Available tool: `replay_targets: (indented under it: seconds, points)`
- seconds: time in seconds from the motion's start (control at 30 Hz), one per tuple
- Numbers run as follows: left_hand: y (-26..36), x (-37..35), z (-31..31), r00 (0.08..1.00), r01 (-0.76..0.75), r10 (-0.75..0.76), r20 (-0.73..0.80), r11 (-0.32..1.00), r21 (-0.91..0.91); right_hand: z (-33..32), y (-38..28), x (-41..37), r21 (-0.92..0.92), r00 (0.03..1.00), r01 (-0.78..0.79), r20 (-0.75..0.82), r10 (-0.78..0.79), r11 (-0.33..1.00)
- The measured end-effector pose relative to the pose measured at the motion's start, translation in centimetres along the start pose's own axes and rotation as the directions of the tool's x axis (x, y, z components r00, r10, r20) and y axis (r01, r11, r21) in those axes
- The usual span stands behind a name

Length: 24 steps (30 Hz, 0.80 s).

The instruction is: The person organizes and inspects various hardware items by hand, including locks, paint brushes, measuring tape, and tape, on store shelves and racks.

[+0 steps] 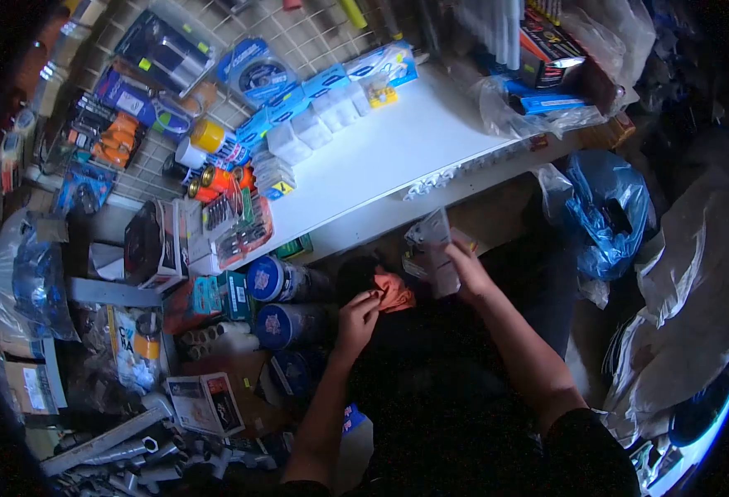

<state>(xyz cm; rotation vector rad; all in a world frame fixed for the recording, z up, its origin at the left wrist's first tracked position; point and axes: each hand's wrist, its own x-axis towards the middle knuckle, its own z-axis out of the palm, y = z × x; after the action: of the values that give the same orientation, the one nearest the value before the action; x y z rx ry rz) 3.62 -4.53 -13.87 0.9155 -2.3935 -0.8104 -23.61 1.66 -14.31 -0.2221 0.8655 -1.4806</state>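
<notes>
My left hand (356, 325) is closed, its fingertips pinching an orange cloth (394, 295) that hangs crumpled in front of my dark clothing. In my right hand (470, 272) is a clear plastic box (437, 258), tilted on its side and gripped along its right edge. What the box contains, if anything, I cannot make out. The cloth and the box are apart, with the cloth lower and to the left. Just beyond both hands runs the front edge of a white shelf (398, 161).
Clear boxes (311, 128), blue cartons (327, 80) and spray cans (207, 135) line the shelf's back and left. Blue-lidded tubs (270, 278) stand below at left. Metal tools (132, 449) lie lower left. A blue plastic bag (609, 211) sits at right.
</notes>
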Motion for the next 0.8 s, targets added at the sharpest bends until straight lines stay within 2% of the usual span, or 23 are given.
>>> replay_targets:
  seconds: [0.03, 0.07, 0.1, 0.13, 0.2, 0.23, 0.3, 0.4, 0.43, 0.53, 0.57, 0.67, 0.8]
  points:
    - [-0.4, -0.7, 0.8, 0.995, 0.054, -0.058, -0.083, 0.998, -0.044, -1.4, 0.2, 1.5, -0.223, 0.992, 0.119, -0.02, -0.126, 0.968]
    - [-0.5, -1.4, 1.4, 0.979, 0.106, -0.12, -0.163, 0.99, -0.093, -2.4, 0.1, 2.9, -0.436, 0.968, 0.223, -0.008, -0.252, 0.872]
    - [-0.2, -1.1, 1.5, 0.979, 0.072, -0.075, -0.19, 0.997, -0.022, -3.2, 0.2, 4.3, -0.656, 0.922, 0.286, -0.011, -0.387, 0.699]
    - [-0.5, -1.0, 1.6, 0.977, 0.088, -0.094, -0.19, 0.995, -0.042, -3.6, 0.0, 5.4, -0.836, 0.857, 0.273, -0.013, -0.515, 0.476]
    - [-1.1, -0.9, 1.5, 0.974, 0.11, -0.123, -0.189, 0.991, -0.074, -4.3, -0.5, 6.7, -0.958, 0.881, 0.164, 0.035, -0.472, 0.236]
    - [-1.2, -0.8, 1.3, 0.976, 0.117, -0.139, -0.169, 0.984, -0.137, -4.4, -0.4, 7.1, -0.975, 0.916, 0.131, 0.05, -0.399, 0.178]
    - [-1.5, -0.8, 1.3, 0.978, 0.075, -0.095, -0.188, 0.991, -0.11, -4.3, 0.2, 8.2, -0.995, 0.966, 0.079, 0.063, -0.25, 0.057]
    - [-2.2, -0.8, 1.2, 0.979, 0.045, -0.064, -0.196, 0.994, -0.097, -4.7, 3.2, 8.5, -0.98, 0.981, 0.006, 0.045, -0.188, -0.2]
    - [-2.2, -0.9, 1.3, 0.977, 0.047, -0.067, -0.2, 0.994, -0.103, -5.7, 4.6, 8.9, -0.97, 0.98, 0.04, 0.085, -0.18, -0.239]
    - [-2.0, -1.0, 1.5, 0.975, 0.098, -0.115, -0.192, 0.991, -0.097, -7.2, 5.3, 8.6, -0.944, 0.998, 0.058, 0.053, 0.023, -0.325]
    - [-1.8, -0.9, 1.4, 0.974, 0.117, -0.132, -0.183, 0.989, -0.091, -7.4, 5.2, 8.2, -0.924, 0.999, 0.039, 0.032, 0.025, -0.381]
    - [-1.1, -0.5, 1.3, 0.974, 0.082, -0.111, -0.2, 0.986, -0.148, -8.4, 6.1, 9.2, -0.899, 0.998, 0.066, 0.056, 0.037, -0.432]
    - [-1.1, -0.1, 1.4, 0.976, 0.064, -0.086, -0.2, 0.991, -0.114, -8.6, 6.9, 9.4, -0.874, 0.98, 0.107, 0.174, -0.099, -0.474]
